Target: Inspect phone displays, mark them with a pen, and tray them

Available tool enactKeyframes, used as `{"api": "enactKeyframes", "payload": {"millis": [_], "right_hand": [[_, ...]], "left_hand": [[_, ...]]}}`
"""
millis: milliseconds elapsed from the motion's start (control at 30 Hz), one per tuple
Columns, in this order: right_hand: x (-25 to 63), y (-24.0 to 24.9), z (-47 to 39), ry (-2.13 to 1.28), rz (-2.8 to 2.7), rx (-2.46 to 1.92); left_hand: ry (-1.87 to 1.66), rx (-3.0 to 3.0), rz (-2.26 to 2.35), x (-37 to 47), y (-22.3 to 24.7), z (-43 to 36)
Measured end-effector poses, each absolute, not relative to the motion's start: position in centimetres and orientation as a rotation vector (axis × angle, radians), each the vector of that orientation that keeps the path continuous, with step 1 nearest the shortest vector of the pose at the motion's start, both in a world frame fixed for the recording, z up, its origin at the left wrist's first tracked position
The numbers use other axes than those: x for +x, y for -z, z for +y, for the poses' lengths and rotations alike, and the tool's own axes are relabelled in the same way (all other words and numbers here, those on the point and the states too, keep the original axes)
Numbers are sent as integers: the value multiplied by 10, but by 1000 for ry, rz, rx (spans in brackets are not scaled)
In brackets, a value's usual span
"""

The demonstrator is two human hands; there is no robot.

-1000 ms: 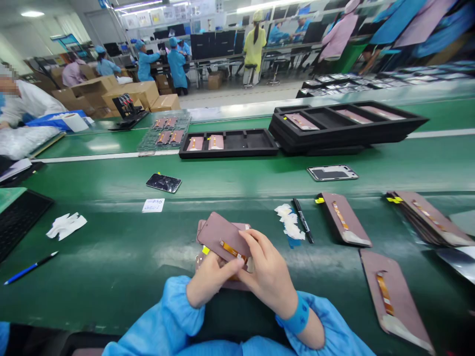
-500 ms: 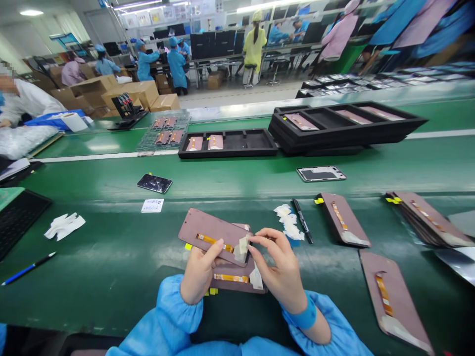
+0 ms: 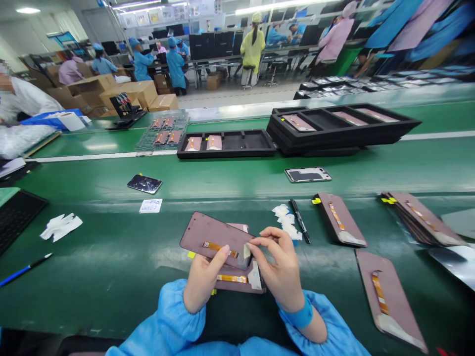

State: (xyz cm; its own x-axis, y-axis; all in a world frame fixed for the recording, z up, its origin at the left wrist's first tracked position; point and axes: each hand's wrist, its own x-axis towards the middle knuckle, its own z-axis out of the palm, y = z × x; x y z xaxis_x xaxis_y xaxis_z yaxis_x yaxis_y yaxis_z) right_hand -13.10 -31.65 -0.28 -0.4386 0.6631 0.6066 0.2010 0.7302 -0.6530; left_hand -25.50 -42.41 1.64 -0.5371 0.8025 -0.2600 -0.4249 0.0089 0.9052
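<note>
My left hand [image 3: 206,277] is closed on a phone screen panel [image 3: 213,232], thumb across its mauve back beside an orange flex cable [image 3: 214,246]. The panel is held tilted, its right end lower. My right hand [image 3: 280,269] pinches a pale strip of tape [image 3: 247,251] at that end of the panel, thumb and index finger together. Directly beneath lies another screen panel [image 3: 237,288] with an orange cable and a white tape patch [image 3: 255,277], partly hidden by the held panel and my hands. A yellow tab [image 3: 191,254] sticks out at the held panel's left edge.
Crumpled white tape pieces [image 3: 285,221] and a black marker [image 3: 300,220] lie beyond my right hand. Stacked panels [image 3: 343,217] and a single panel [image 3: 389,296] are at right. On the belt are a phone [image 3: 144,183], a phone frame [image 3: 308,174] and black trays [image 3: 226,152].
The held panel has shifted slightly right and down with my left hand. My right fingers stay at the tape, which looks narrower now. On the belt, the phone and phone frame have moved left.
</note>
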Motion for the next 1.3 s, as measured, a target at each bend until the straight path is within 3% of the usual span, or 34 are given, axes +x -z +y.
{"api": "enactKeyframes", "payload": {"millis": [333,567,867,1100,1300], "right_hand": [[-131,-7,-326,-546,-2075,-642],[-119,-15,-335,-976,-2027,-397],[-118,-10,-327,-1367,-1638,-559],[-123,-10,-328,-1316,-1716,-707],[-128,-1,-329,-928,-1962,-634]], "left_hand": [[-1731,371,1411,-248,-10,-422],[-1908,212,1299,-268,-30,-414],[-1839,184,1273,-270,-37,-419],[-1768,220,1191,-258,-35,-422],[-1736,238,1204,-254,-35,-421]]}}
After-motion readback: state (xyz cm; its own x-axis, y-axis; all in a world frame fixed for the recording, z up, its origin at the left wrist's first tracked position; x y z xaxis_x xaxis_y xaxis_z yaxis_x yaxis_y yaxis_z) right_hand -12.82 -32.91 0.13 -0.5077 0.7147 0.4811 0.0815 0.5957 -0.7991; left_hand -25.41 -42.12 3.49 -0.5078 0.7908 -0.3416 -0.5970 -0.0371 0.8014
